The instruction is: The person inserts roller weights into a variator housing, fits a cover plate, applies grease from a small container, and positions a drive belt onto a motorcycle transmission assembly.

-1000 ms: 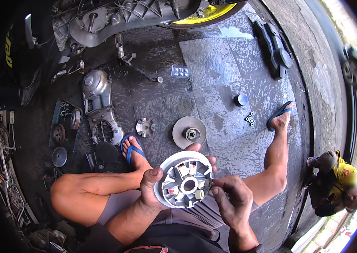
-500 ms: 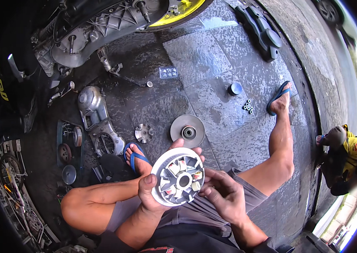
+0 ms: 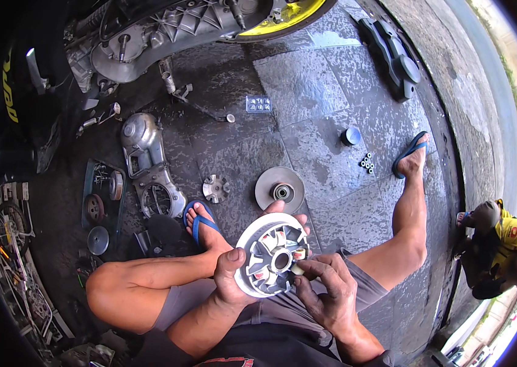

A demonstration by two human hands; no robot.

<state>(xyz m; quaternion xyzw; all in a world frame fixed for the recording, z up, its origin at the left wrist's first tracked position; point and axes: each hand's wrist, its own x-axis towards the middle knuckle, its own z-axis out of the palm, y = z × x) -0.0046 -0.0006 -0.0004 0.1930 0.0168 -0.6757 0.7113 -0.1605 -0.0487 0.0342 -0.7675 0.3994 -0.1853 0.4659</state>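
A: Hands first. What is held?

B: A round silver pulley half (image 3: 272,259) with ramped pockets is gripped at its lower left rim by the left hand (image 3: 234,278), thumb over the face, fingertips showing past the top rim. It is held tilted above the lap, between the knees. A small pale roller (image 3: 298,268) is pinched by the right hand (image 3: 327,293) at the disc's right side, against a pocket. A few more rollers are seen seated in the pockets.

A: Anything blocking the view?

B: The disc's lower right edge is covered by the right fingers. The far rim is partly hidden by the left fingertips. How deep the pinched roller sits cannot be told.

A: Nearby on the floor?

B: Just beyond the disc, a flat round plate with a centre hub (image 3: 280,189) is laid on the wet tiled floor (image 3: 307,92). A small finned part (image 3: 216,188) is left beside it, near the foot in a blue sandal (image 3: 200,219). A cluster of small dark rollers (image 3: 366,163) and a dark cap (image 3: 350,136) are set near the other sandalled foot (image 3: 410,158).

A: Further out?

B: A grey crankcase cover (image 3: 148,165) is laid to the left, a tray of parts (image 3: 100,196) beside it. The opened scooter engine (image 3: 166,30) with a yellow wheel rim (image 3: 283,11) is seen at the top. A black plastic cover (image 3: 393,55) is at upper right. Another person in yellow (image 3: 500,244) is crouched at the right edge.
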